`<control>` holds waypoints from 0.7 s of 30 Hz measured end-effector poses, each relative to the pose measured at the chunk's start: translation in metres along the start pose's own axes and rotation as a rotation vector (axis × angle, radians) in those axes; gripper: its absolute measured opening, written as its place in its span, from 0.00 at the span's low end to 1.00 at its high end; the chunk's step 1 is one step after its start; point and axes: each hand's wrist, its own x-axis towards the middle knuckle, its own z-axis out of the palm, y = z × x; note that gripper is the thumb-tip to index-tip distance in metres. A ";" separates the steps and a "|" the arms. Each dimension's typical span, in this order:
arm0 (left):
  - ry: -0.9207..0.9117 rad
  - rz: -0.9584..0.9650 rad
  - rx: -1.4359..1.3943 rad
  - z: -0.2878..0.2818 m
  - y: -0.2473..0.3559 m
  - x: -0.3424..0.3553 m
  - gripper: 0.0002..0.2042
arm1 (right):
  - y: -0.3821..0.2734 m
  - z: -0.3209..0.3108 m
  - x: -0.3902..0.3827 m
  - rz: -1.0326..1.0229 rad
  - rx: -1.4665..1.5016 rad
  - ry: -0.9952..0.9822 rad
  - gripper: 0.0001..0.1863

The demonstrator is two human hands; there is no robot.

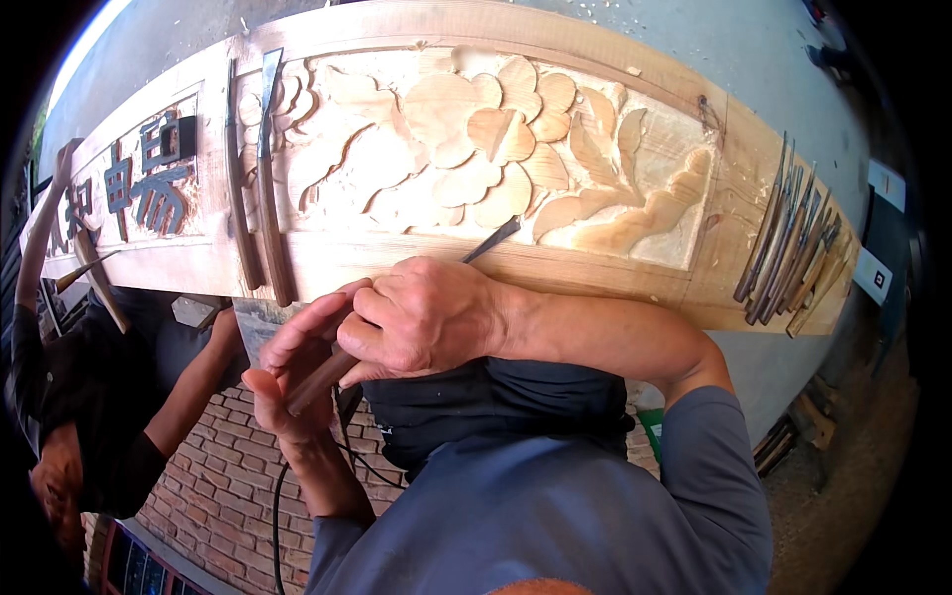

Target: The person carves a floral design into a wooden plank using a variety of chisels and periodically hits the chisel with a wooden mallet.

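My right hand (421,312) is closed round a chisel with a wooden handle (322,382). Its dark metal blade (491,241) comes out past the fist and reaches the lower edge of the carved floral panel (496,124). My left hand (296,362) is by the handle's butt end, thumb and fingers apart and not wrapped round it; the handle hides part of the palm. Flowers and leaves stand in relief on the pale wooden board (377,248). Two long chisels, one with a flared blade (270,74) and one slimmer (238,178), lie across the board left of the flowers.
A row of several carving tools (788,243) rests at the board's right end. On the left part are dark raised characters (164,178). A co-worker in a black shirt (94,397) sits at the left near a wooden-handled tool (104,288). Brick paving (213,476) lies below.
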 end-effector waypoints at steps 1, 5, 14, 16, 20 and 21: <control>0.012 -0.010 0.021 0.000 0.000 0.001 0.60 | 0.000 0.001 0.000 0.009 0.015 0.003 0.27; 0.073 -0.053 -0.049 -0.004 -0.004 0.003 0.59 | 0.003 -0.001 0.003 0.026 0.010 0.011 0.26; 0.052 -0.039 -0.112 -0.007 -0.003 0.016 0.61 | 0.006 -0.002 0.006 0.050 -0.058 0.053 0.23; 0.037 -0.030 -0.081 -0.004 -0.003 0.011 0.63 | 0.001 -0.006 0.004 -0.018 -0.194 0.101 0.20; -0.142 0.065 -0.215 -0.008 -0.008 0.001 0.70 | -0.016 -0.016 0.005 -0.123 -0.328 0.216 0.17; -0.107 0.057 -0.179 -0.007 -0.007 -0.002 0.71 | -0.014 -0.014 0.005 -0.122 -0.325 0.218 0.17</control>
